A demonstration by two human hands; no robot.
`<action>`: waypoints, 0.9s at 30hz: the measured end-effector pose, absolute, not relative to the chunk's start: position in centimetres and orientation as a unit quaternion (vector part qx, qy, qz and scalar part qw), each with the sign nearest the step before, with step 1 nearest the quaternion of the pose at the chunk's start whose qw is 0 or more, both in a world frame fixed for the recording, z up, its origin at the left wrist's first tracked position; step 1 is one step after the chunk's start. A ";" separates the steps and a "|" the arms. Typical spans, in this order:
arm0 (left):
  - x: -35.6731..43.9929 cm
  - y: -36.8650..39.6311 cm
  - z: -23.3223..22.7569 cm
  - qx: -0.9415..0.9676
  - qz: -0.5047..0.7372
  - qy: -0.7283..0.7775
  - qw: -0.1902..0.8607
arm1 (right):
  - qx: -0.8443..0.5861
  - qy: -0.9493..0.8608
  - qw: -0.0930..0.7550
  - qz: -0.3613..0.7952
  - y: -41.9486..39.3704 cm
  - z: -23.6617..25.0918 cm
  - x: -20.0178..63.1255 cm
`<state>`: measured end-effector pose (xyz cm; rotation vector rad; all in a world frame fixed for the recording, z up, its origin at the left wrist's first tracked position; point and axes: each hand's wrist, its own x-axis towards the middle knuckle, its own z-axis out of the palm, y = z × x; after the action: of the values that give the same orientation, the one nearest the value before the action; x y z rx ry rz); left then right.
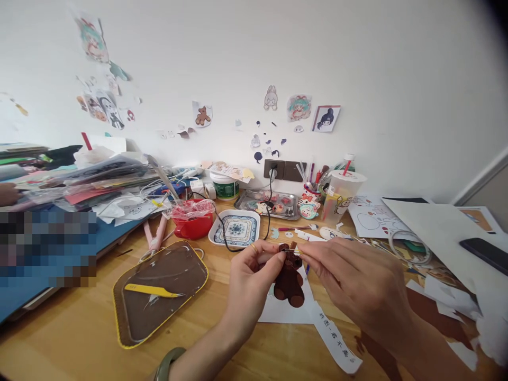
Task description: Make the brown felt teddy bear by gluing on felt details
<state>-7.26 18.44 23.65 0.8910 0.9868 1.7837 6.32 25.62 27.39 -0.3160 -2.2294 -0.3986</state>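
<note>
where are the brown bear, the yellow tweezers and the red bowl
brown bear (pixel 289 283), head view, on its belly
yellow tweezers (pixel 153 290), head view, mid-handle
red bowl (pixel 193 226), head view, front wall

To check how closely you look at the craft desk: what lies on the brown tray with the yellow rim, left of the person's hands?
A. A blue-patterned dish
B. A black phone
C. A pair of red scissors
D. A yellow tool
D: a slim yellow tool lies across the brown tray, while the blue-patterned dish and the black phone sit elsewhere on the desk.
</note>
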 end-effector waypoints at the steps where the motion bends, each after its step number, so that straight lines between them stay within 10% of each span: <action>1: -7.2 18.4 23.7 0.360 0.719 0.396 0.442 | -0.125 -0.887 0.414 -0.158 25.6 27.4 6.3; 27: -6.9 18.4 23.6 0.375 0.730 0.372 0.434 | -0.170 -0.874 0.403 -0.210 24.9 26.7 5.9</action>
<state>-6.92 18.45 23.60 0.9351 0.9258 1.8177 5.88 24.87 26.69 -0.4308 -2.2094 -0.5318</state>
